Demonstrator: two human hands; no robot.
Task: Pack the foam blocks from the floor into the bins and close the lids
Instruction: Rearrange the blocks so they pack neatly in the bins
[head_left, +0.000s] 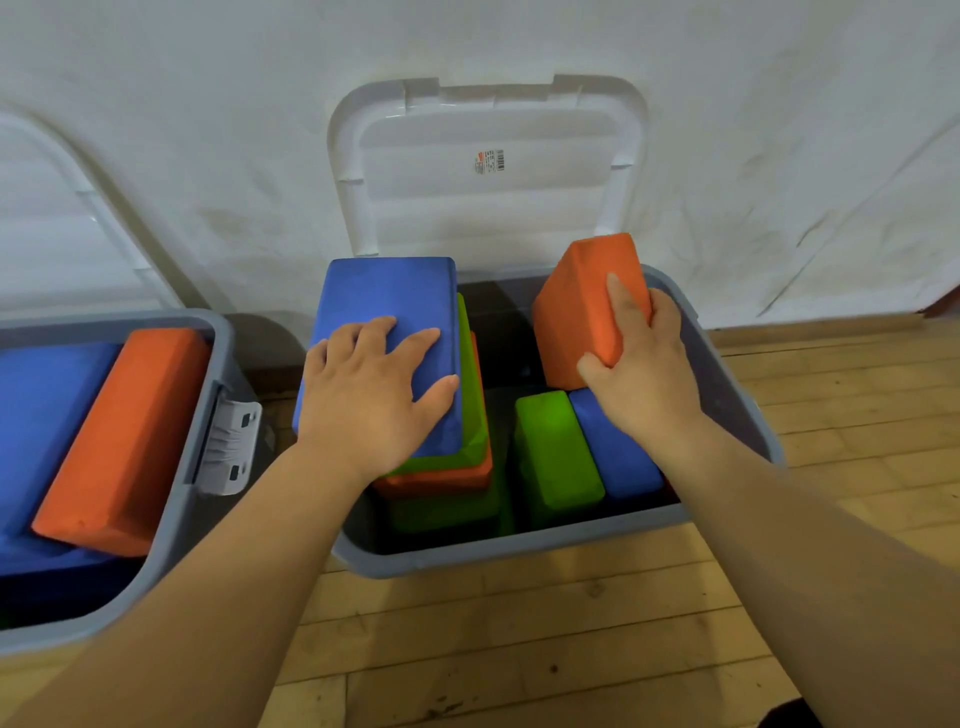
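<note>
A grey bin stands open on the wooden floor, its white lid leaning back against the wall. My left hand lies flat with spread fingers on a blue foam block topping a stack of green and orange blocks in the bin's left half. My right hand grips a tilted orange block over the bin's right rear. Below it a green block and a blue block stand side by side.
A second grey bin at the left holds a blue block and an orange block, with its white lid raised against the wall. A white latch hangs on its side. Wooden floor lies in front.
</note>
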